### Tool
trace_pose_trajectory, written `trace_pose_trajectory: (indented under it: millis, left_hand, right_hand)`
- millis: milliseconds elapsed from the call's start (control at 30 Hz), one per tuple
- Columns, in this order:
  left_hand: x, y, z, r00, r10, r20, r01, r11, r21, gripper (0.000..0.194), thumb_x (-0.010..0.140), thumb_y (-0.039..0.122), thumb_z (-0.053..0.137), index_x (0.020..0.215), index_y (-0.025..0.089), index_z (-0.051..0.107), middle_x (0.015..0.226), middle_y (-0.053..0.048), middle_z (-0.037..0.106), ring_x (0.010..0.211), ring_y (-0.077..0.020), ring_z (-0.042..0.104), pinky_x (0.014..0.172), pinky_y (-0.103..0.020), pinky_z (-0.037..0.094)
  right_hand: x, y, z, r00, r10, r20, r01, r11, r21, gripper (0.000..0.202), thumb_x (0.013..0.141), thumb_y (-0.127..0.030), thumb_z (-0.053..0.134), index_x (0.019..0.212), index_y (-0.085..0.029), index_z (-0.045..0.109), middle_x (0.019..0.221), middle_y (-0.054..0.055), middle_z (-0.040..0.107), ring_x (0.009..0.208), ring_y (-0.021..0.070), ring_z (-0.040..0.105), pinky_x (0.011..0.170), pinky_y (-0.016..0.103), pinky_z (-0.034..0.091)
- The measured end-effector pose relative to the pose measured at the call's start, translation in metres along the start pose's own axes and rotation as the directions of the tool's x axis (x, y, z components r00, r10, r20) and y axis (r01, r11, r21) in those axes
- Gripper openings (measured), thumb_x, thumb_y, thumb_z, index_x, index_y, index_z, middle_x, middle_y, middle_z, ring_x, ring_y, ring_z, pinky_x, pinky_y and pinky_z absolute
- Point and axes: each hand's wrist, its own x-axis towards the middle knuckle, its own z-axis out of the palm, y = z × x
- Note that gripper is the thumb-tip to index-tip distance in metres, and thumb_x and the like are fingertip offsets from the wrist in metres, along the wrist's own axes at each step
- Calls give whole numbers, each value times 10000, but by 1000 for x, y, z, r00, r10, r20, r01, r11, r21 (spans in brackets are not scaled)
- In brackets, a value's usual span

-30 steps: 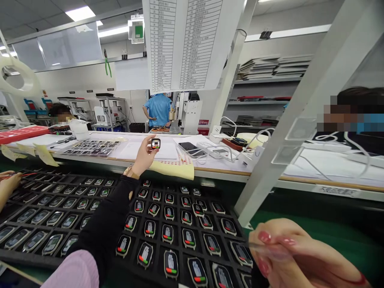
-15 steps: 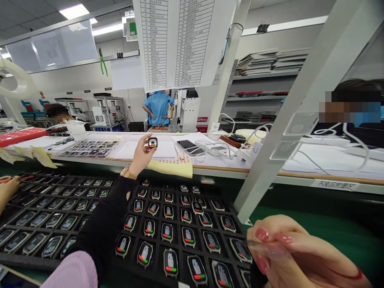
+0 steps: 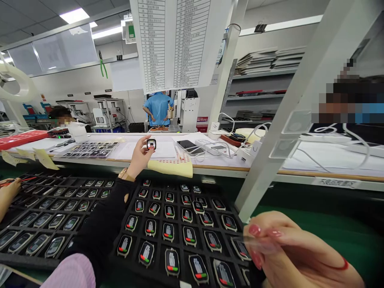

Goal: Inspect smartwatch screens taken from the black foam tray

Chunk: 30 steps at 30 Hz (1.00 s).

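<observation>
We have eased our left hand (image 3: 140, 155) and its small watch body (image 3: 151, 144) a little lower, towards the bench's (image 3: 210, 165) near edge.

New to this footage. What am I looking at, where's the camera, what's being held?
No machine here: a person works with two bare hands, and the one camera sits on their head, looking forward and down. The left hand, in a black sleeve, reaches out and pinches a small smartwatch body with its screen lit. The right hand, close to the lens, holds a thin clear strip; what it is I cannot tell. Below lies a black tray with rows of lit watch bodies in pockets, and a second tray to the left. Behind runs a white bench with phones and cables. Another person's hand shows at far left.
</observation>
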Motion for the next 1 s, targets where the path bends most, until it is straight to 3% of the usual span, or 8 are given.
trace_pose_trajectory:
  millis: [100,233,400,533,667,833,1000]
  left_hand:
    - [-4,8,0,1000,-21,2,21,1000,-15,530,811,308,701,1290,216,492,1139,-95,565,768,-141,634,763,-295,521]
    - [-28,34,10,996,-62,58,66,996,-68,582,789,301,727,1315,227,486,1131,-81,583,820,-141,619,770,-266,516]
    - [-92,80,36,974,-115,194,159,961,-228,563,784,212,746,1297,272,521,1186,-63,588,933,-156,617,801,-240,536]
    - [-143,99,52,951,-173,257,236,942,-238,536,844,176,702,1320,349,527,1185,-43,599,930,-155,621,744,-223,543]
    - [-162,96,62,954,-178,240,233,946,-224,560,832,184,743,1319,388,556,1131,-10,654,934,-144,640,744,-194,540]
    - [-157,81,70,978,-142,152,171,964,-203,546,762,191,812,1241,384,635,1017,25,715,826,-126,674,690,-170,556]
    - [-153,78,68,986,-107,125,125,981,-149,543,745,165,815,1214,387,656,961,40,730,757,-111,673,693,-162,568]
  right_hand:
    - [0,-1,1,997,49,-52,-52,997,-53,151,886,-125,729,969,-250,741,778,45,622,566,143,560,336,198,408]
    - [7,-2,3,996,72,-58,-76,994,-77,89,885,-150,732,832,-222,727,745,44,616,530,133,534,342,200,395]
    - [10,3,6,990,128,-59,-128,992,-1,77,903,-188,724,845,-239,726,831,50,611,547,125,530,379,206,413]
    - [10,6,15,968,248,-36,-250,966,-64,38,898,-239,743,935,-242,746,749,23,622,473,91,468,394,193,405]
    - [12,10,29,941,335,48,-333,942,-32,56,891,-240,736,839,-223,724,798,21,653,484,82,488,421,179,437]
    - [17,21,44,956,283,79,-281,959,-43,90,887,-220,709,798,-214,724,771,30,662,605,140,604,453,179,484]
    - [17,28,47,949,311,56,-303,946,-120,65,870,-211,723,810,-218,747,768,33,686,681,166,657,547,197,565]
